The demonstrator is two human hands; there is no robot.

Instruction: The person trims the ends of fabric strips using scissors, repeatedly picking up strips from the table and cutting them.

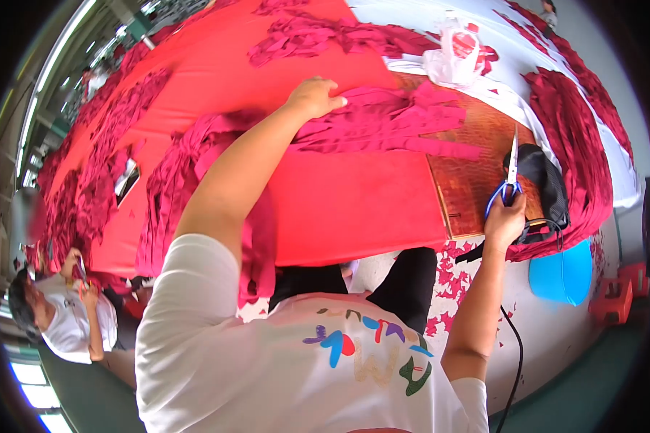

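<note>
My left hand [314,99] reaches over the red-covered table [354,209], thumb and fingers apart, just above a spread of crimson fabric strips [383,123]. Nothing shows between its fingers. On the right, my right hand [505,220] grips scissors [511,177] by their blue handles, the blades pointing up and away from me. Beneath the scissors lies a brown wooden board [469,173], and the right ends of the strips rest over it. A black bag [544,180] sits beside the scissors.
Clear plastic packaging [458,54] stands at the back of the board. A long crimson fabric pile [574,144] hangs at the right. Below are a blue bin [562,273], red stools [612,301] and a black cable [518,346]. Another person [72,314] is at lower left.
</note>
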